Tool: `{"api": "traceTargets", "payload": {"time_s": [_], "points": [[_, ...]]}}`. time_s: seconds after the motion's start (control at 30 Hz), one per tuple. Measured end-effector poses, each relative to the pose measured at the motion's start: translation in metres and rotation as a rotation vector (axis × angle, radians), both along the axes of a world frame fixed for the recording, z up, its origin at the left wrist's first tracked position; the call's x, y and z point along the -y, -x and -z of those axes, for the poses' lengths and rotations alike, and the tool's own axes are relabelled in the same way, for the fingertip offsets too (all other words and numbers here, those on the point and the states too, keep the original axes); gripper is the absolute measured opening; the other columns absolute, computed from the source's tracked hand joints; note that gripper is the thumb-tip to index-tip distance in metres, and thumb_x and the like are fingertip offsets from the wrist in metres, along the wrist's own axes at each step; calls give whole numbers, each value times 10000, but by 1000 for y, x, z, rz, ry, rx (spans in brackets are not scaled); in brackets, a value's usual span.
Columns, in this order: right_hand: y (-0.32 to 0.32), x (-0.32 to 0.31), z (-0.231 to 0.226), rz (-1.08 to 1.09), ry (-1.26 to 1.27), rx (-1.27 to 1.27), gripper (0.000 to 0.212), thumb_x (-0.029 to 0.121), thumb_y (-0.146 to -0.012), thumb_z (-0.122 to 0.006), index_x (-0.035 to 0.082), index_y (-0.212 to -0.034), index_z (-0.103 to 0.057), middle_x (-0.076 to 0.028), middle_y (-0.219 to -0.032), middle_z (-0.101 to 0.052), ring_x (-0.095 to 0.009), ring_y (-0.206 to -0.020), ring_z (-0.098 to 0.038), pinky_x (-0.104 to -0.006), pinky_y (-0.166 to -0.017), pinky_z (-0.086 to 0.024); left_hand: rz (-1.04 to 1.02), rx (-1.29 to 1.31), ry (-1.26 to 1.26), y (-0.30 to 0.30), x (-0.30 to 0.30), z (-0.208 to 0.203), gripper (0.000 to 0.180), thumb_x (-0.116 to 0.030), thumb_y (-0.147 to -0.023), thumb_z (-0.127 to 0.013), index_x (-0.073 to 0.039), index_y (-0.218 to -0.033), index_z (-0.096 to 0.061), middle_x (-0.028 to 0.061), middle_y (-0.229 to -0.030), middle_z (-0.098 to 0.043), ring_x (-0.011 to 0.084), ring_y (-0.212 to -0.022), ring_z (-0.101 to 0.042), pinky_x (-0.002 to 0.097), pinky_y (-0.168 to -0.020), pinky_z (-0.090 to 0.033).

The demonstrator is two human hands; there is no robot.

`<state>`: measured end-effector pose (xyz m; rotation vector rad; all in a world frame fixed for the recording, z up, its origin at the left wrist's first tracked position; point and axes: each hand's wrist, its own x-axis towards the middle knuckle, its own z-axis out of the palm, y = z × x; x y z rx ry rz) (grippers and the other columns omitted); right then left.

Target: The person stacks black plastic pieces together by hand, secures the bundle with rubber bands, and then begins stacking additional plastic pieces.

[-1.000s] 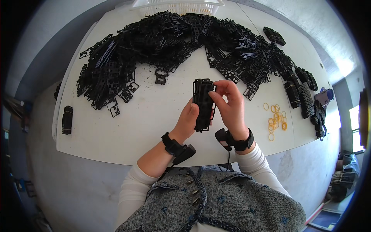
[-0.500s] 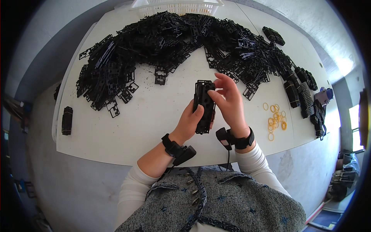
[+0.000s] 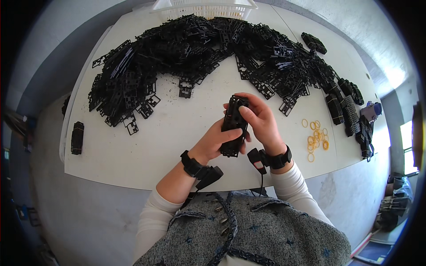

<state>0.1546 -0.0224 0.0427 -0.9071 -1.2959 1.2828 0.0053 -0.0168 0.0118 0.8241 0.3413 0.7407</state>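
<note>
Over the near middle of the white table (image 3: 177, 150), the left hand (image 3: 212, 139) and the right hand (image 3: 265, 124) both grasp one black stack (image 3: 233, 119) of thin plastic frames. The left hand grips it from the left near its lower end, with the thumb laid across the top face. The right hand takes the upper end, thumb pressed on the face and fingers curled around the far edge. The stack stands lengthwise, tipped slightly to the right at its far end. Whether it touches the table I cannot tell.

Each wrist wears a black strap with a small box; the left strap (image 3: 193, 166) and right strap (image 3: 279, 160) sit just past the hands. To the right of the right hand lie loose yellow rubber bands (image 3: 317, 138), some overlapping. Beyond the hands, a big heap (image 3: 182, 48) of black frames arches across the table.

Near the left edge lies a single black bundle (image 3: 77, 138), banded around its middle. More bundles (image 3: 335, 109) cluster by the right edge, beside a purplish container (image 3: 369, 111). A white basket (image 3: 204, 9) stands behind the heap.
</note>
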Motion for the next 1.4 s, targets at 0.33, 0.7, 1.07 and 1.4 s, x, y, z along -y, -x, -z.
{"api": "traceTargets", "payload": {"time_s": [0.33,0.7,1.07,1.4], "points": [[-5,-40,-28,-22,-6,105,336,123,-914,-484,-14,-1219,-450,-127,-1090,-608,-191,-980,-593,-311,-865,-468,-136,71,-55,19,-8,-11,300,-193,-829,-543,1,-1042,-457,106,-763,-570,190,-550,-566,300,-509,-467],[89,-142,43,93,-621,1373,162,144,-727,-604,70,-870,-614,-73,-922,-561,-216,-924,-538,-377,-746,-461,-244,399,-76,46,-22,-15,322,-258,-848,-510,-68,-1095,-425,84,-763,-517,189,-553,-523,323,-540,-422],[104,-135,3,-44,-239,1358,149,110,-740,-550,56,-863,-614,-77,-873,-601,-211,-846,-597,-326,-707,-482,-327,357,-56,49,-24,-11,323,-306,-874,-459,-95,-1118,-432,61,-785,-499,168,-576,-494,315,-548,-386],[-11,-80,-10,214,-43,49,216,150,-929,-448,-10,-1041,-541,-61,-841,-608,-187,-863,-621,-293,-783,-500,-361,304,36,37,-31,-3,323,-243,-860,-520,-55,-1106,-427,96,-773,-532,200,-569,-542,330,-529,-423]]}}
